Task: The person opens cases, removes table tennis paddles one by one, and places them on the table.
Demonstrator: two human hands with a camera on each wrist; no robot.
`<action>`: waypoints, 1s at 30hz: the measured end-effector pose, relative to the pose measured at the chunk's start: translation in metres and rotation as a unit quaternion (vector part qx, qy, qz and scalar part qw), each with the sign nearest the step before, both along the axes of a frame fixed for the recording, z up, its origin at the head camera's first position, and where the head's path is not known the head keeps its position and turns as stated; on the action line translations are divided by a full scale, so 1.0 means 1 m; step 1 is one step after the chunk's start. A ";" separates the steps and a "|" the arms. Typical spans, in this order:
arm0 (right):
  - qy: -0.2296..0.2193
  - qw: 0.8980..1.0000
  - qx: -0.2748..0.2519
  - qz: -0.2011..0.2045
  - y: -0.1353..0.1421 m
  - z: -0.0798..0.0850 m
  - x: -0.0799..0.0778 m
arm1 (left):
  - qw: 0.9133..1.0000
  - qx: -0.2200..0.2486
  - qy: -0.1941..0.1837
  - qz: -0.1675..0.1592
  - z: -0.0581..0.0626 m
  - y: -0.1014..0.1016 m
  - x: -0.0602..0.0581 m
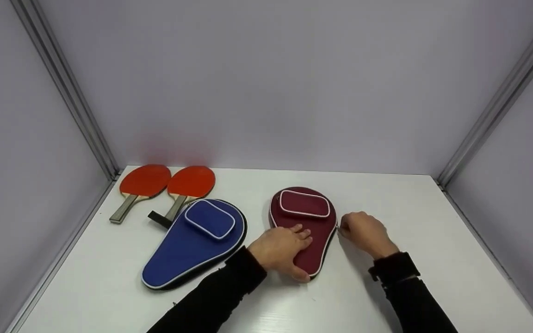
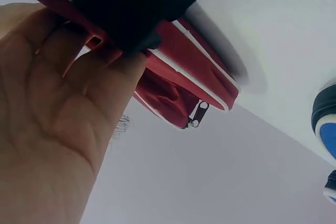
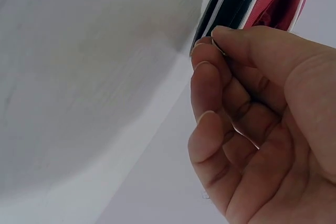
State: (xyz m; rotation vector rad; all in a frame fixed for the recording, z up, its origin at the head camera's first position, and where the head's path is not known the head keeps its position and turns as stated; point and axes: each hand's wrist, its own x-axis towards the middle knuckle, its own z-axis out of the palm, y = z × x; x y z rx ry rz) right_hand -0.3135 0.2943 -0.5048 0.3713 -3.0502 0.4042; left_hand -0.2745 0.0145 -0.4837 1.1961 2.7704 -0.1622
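Observation:
A dark red table tennis bat case (image 1: 319,231) with white piping and a small front pocket lies on the white table. My left hand (image 1: 281,249) rests on its lower half with fingers spread. In the left wrist view a zipper pull (image 2: 199,113) hangs from the pocket end of the case. At the case's right edge, my right hand (image 1: 366,231) pinches a zipper pull between thumb and forefinger. The right wrist view has the right hand (image 3: 257,103) with its other fingers curled; the pull is mostly hidden by the fingertips, beside the dark side band (image 3: 236,3).
A blue bat case (image 1: 188,252) lies left of the red one. Behind it are two red table tennis bats (image 1: 146,180) (image 1: 192,181), the nearer handle partly under the blue case. A black strap (image 1: 159,219) sticks out there. Pale walls (image 1: 266,83) enclose the table.

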 end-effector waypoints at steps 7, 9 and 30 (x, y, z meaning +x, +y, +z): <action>-0.004 1.000 0.002 0.002 -0.004 -0.001 0.000 | 1.000 0.018 0.013 0.009 -0.005 0.003 -0.003; -0.003 1.000 -0.001 0.008 -0.005 0.000 0.001 | 1.000 0.023 0.016 0.013 -0.006 0.004 -0.004; -0.010 0.996 0.020 0.083 -0.024 0.009 0.014 | 0.997 0.052 0.025 0.048 -0.014 0.009 -0.015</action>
